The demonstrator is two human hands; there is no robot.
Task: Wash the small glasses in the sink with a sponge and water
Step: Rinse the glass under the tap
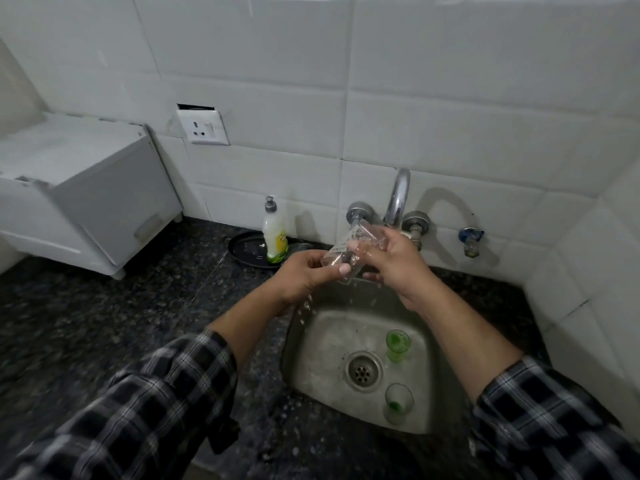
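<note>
Head view, slip risk at rinse
Sink [294,341] holds near glass [398,403] and far glass [397,345] upright by drain [362,370]; above, left hand [304,271] and right hand [394,258] both curl fingers round tilted, dripping clear glass [346,254] below tap [398,199]; wet grip could slip, dropping it onto those two

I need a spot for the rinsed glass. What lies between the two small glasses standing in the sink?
In the head view, only bare sink floor separates the upper small glass from the lower small glass; the drain sits left of that gap.
</note>
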